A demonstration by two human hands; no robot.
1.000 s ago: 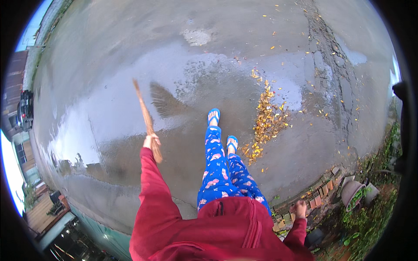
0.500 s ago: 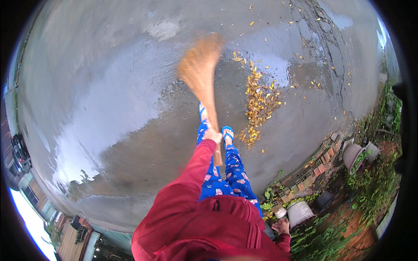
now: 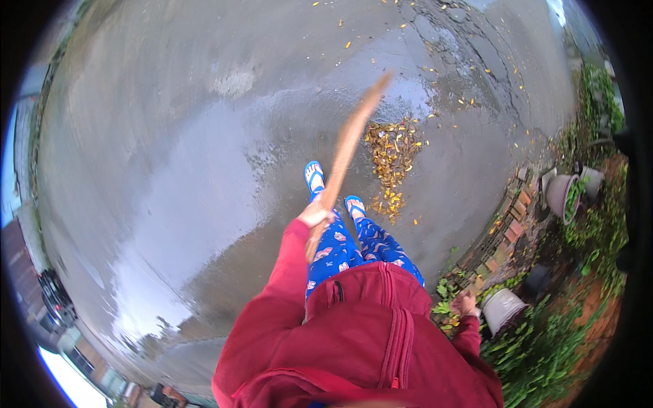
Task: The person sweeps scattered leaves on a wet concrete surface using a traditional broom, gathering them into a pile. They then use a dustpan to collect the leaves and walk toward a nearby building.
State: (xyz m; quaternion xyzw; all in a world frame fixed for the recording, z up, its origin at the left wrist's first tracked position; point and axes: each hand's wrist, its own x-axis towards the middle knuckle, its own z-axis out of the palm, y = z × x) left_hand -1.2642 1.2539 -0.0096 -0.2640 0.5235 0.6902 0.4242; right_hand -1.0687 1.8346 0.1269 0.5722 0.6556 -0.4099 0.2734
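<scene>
My left hand (image 3: 315, 213) is closed around the handle of a tan straw broom (image 3: 348, 143). The broom slants up and to the right, its bristle end narrow, seen edge-on and smeared by motion. Whether the bristles touch the ground cannot be made out. Just right of the broom lies a heap of yellow and brown fallen leaves (image 3: 393, 160) on wet pavement. My right hand (image 3: 465, 304) hangs low at my right side with loosely bent fingers, and I see nothing in it. Behind it, in this view, stands a pale plant pot (image 3: 503, 309).
My feet in blue flip-flops (image 3: 314, 175) stand left of the leaves. A low brick border (image 3: 507, 238) runs along the right, with a pinkish pot (image 3: 562, 197) and green plants (image 3: 544, 360) beyond. Cracked pavement (image 3: 469, 47) with scattered leaves lies at the far right.
The broom has swung right, from left of the leaf heap to its upper left edge, and turned edge-on. The leaf heap looks more compact. My right hand has shifted outward and forward.
</scene>
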